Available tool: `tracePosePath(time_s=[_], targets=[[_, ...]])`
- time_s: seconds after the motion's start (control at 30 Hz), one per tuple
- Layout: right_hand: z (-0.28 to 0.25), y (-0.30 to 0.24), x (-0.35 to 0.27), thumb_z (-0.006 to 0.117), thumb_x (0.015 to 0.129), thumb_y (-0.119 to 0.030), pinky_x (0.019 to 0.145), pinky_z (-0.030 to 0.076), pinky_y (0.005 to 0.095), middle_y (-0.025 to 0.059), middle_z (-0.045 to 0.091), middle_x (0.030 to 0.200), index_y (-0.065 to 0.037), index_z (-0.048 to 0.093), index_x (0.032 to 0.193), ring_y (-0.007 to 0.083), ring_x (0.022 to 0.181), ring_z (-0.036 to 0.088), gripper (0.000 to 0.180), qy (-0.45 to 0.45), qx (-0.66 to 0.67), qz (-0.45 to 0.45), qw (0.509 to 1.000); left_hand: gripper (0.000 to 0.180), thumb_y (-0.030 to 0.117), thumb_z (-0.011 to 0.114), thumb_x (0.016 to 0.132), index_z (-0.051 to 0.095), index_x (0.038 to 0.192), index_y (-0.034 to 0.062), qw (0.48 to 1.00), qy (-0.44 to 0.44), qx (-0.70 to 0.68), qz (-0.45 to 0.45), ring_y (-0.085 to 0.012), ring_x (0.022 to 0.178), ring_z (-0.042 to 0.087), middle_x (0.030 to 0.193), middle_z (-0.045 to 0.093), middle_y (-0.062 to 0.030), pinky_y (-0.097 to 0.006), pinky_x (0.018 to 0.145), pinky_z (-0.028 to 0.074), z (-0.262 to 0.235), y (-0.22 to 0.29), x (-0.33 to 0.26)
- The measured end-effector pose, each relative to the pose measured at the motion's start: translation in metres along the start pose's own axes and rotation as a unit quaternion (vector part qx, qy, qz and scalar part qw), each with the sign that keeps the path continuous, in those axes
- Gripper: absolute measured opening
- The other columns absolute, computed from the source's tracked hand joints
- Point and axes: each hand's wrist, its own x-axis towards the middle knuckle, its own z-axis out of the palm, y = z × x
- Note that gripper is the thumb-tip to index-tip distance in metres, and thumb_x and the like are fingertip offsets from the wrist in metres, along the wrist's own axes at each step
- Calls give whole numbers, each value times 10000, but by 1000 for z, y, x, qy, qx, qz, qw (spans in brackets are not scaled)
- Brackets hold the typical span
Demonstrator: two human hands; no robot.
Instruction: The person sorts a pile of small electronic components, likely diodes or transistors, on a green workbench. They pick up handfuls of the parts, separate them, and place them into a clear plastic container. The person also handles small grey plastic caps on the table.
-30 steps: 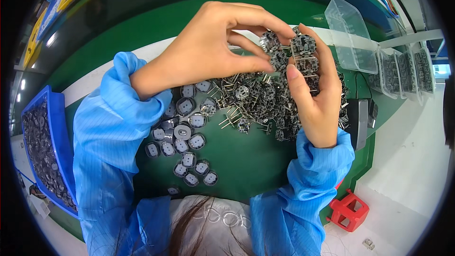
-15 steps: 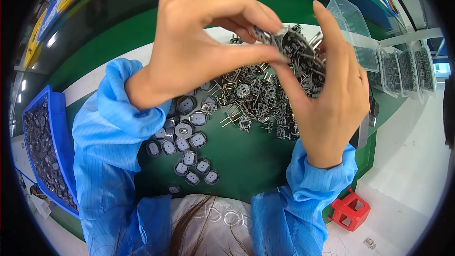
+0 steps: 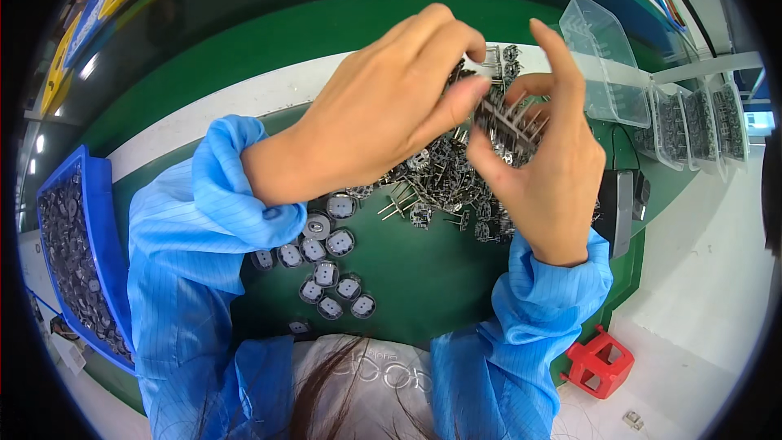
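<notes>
My right hand (image 3: 558,175) grips a dark circuit-board panel (image 3: 509,129) between thumb and fingers, its forefinger raised. Metal pins stick up from the panel, which is tilted and slightly blurred. My left hand (image 3: 383,106) reaches across to the panel's left end, back of the hand uppermost, thumb and fingers pinched together. A small dark board piece (image 3: 463,73) shows between those fingers, partly hidden; whether it is joined to the panel I cannot tell. Below both hands lies a heap of small circuit boards with pins (image 3: 448,175) on the green table.
Several round dark housings with pale grey centres (image 3: 326,273) lie left of the heap. A blue bin (image 3: 102,220) of dark parts stands at far left. A clear plastic box (image 3: 603,53) and clear trays of parts (image 3: 700,122) are at right, above a red stool (image 3: 601,363).
My left hand has swung right and turned its back upward, its forearm lower over the housings. My right hand has shifted slightly left, and the panel has tilted, showing its pins more.
</notes>
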Motion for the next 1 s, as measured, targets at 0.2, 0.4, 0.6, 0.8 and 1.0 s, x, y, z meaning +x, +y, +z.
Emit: tracePosePath(time_s=[0.2, 0.4, 0.6, 0.8, 1.0], targets=[[1, -1, 1, 741, 612, -77, 541, 466, 277, 39, 582, 787, -123, 392, 1315, 155, 600, 560, 786, -28, 5, -10, 1000, 154, 87, 541, 877, 486, 976, -18, 998, -30, -27, -39, -272, 722, 506, 849, 504, -135, -329, 616, 413, 4, -10, -3], [10, -12, -4, 767, 604, -123, 531, 479, 354, 89, 608, 843, -80, 450, 1109, 271, 668, 620, 597, -17, -94, 51, 994, 154, 131, 542, 899, 497, 910, -16, 976, -5, -144, -165, -189, 509, 463, 752, 538, -108, -291, 469, 385, 0, -3, -1], [19, -16, -6, 752, 615, -86, 540, 477, 392, 103, 616, 864, -88, 467, 1021, 301, 695, 627, 496, -30, -126, 96, 987, 222, 236, 569, 888, 502, 841, 29, 987, 24, 158, -19, -252, 513, 544, 634, 543, -118, -341, 447, 395, 3, -9, -2], [17, -11, -5, 749, 599, -40, 544, 468, 388, 116, 617, 830, -100, 477, 993, 307, 697, 624, 483, -22, -72, 79, 994, 318, 288, 463, 944, 439, 728, 54, 997, 14, 11, -76, -168, 473, 418, 560, 418, -42, -308, 455, 303, 4, -15, -2], [12, 4, -3, 734, 577, 4, 571, 473, 321, 81, 564, 703, -84, 500, 944, 246, 587, 594, 445, 71, 47, 85, 993, 415, 356, 337, 987, 361, 678, 80, 944, -41, -273, -181, -61, 573, 242, 632, 261, 40, -239, 511, 211, -17, 0, 8]])
